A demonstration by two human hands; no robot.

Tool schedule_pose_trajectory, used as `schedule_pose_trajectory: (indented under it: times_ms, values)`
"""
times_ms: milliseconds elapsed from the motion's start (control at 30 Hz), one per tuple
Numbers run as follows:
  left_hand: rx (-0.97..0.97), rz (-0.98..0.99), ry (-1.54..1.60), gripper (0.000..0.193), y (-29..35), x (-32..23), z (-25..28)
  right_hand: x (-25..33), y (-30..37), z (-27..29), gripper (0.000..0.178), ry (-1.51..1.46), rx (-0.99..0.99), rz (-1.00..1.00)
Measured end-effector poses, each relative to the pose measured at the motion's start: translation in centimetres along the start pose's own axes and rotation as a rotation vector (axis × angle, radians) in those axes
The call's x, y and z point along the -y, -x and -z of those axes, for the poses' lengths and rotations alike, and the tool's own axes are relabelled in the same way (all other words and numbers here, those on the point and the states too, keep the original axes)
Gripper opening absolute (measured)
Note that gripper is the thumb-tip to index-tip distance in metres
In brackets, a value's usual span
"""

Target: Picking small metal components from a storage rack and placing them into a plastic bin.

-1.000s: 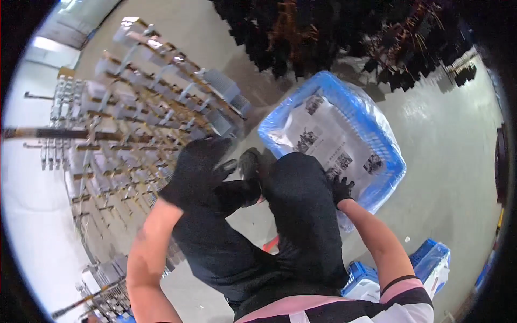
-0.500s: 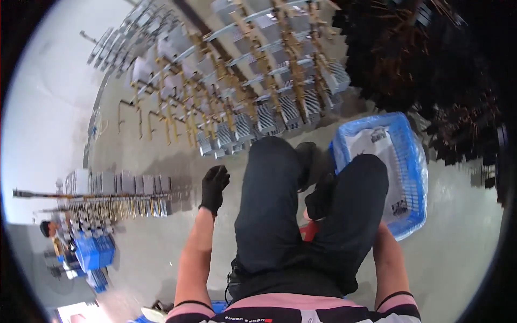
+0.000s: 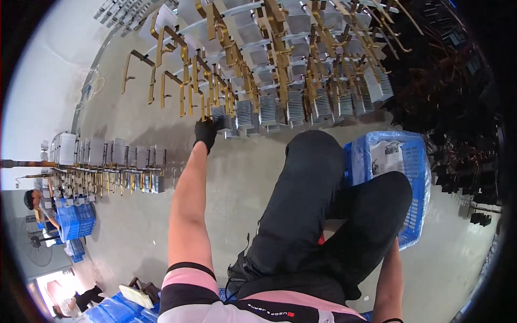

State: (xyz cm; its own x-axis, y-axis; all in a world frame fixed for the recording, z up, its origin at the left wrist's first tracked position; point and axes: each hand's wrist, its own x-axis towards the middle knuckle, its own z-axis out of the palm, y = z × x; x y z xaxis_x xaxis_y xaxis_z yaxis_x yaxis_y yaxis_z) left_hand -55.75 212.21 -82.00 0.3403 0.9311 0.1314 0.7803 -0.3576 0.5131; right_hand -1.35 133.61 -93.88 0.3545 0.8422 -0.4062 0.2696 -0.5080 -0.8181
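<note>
Left hand (image 3: 205,132), black-gloved, is reaching far to a finned metal heatsink (image 3: 219,114) hanging on the rack (image 3: 280,59), fingers touching it; grip unclear. Right hand is hidden behind the legs, near blue crate (image 3: 414,161).

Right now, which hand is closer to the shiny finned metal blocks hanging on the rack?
Left. The gloved left hand reaches up to the finned metal blocks. The right hand is hidden down behind the legs, far from them.
</note>
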Motion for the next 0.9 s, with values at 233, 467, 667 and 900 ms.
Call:
schedule_pose_trajectory:
  times_ms: [233, 467, 667, 900]
  values:
    - [0.067, 0.194, 0.059, 0.040, 0.9, -5.1, 0.1, 1.1, 1.2, -0.2, 0.062, -0.163, -0.011, -0.081]
    - [0.036, 0.403, 0.085, 0.059, 0.1, -5.5, 2.4, -0.2, 6.4, -1.5, 0.062, -0.373, -0.036, -0.091]
    - [0.123, 0.433, 0.043, 0.065, 0.9, -9.0, -0.4, -0.1, 0.3, -2.3, 0.061, -0.538, -0.111, -0.134]
    - [-0.298, 0.381, -0.138, 0.086, 0.9, -4.6, -1.5, 7.3, -6.6, -6.2, 0.061, -0.816, -0.122, -0.112]
